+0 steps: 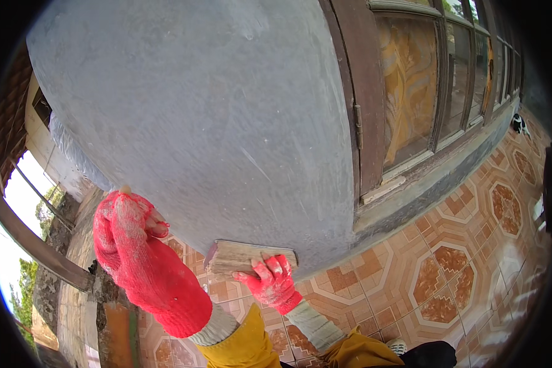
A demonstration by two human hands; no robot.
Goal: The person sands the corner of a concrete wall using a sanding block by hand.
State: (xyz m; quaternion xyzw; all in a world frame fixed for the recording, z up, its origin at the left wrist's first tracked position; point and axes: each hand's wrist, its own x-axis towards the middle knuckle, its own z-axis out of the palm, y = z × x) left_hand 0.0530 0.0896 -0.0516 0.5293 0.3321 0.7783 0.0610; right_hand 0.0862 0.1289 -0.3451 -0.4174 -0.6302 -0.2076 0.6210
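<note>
My right hand, in a red fingerless knit glove, grips a worn wooden block. The block rests along the lower part of a grey plastered wall, which carries pale scratches and streaks. My left hand wears a matching red glove with whitish smears. It is raised close to the wall's left edge with its fingers bent. What lies inside those fingers is hidden, and whether they touch the wall is not clear.
To the right runs a brown wooden window frame with glass panes. Patterned brown tiles cover the floor. A small black-and-white animal lies at the far right. Left of the wall are a pale crinkled sheet and a curved beam.
</note>
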